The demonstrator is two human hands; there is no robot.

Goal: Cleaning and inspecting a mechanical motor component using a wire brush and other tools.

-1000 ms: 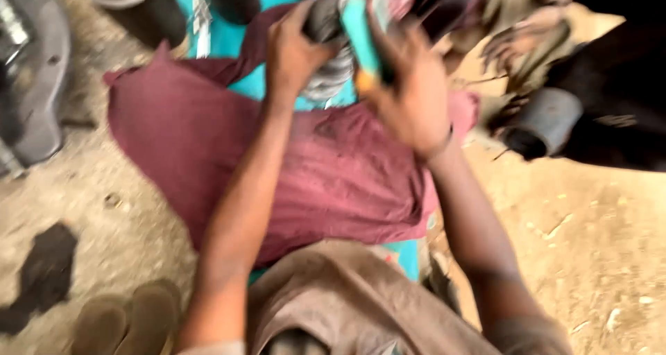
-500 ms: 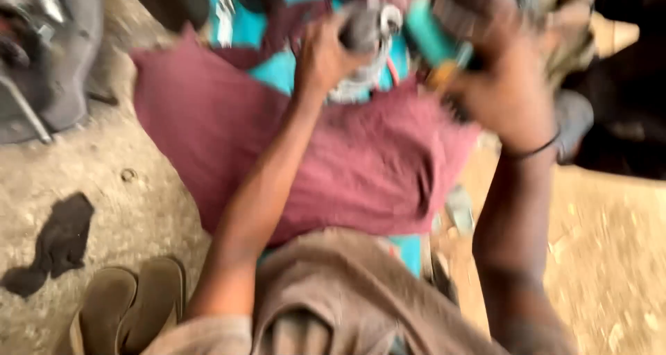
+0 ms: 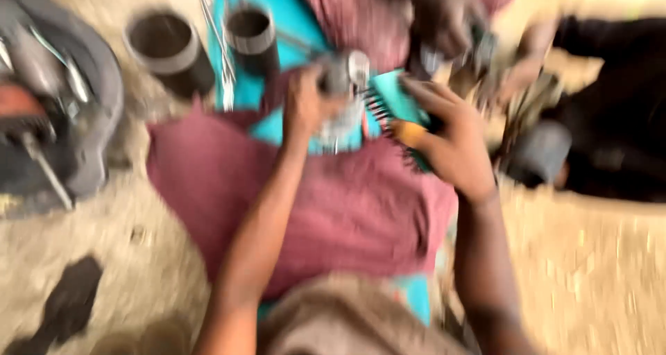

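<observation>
Far left, a dark curved tyre-like part on sandy ground; next to it, two dark metal cylinders standing upright, thin rods between them; below, a maroon cloth spread over a teal sheet; at centre, left hand clenched around a grey metal part (blurred, shape hard to tell), raised above the cloth; just beside it, right hand gripping a teal brush with dark bristles, bristles touching the metal part; farther right, another person's hands, blurred, busy with something dark.
</observation>
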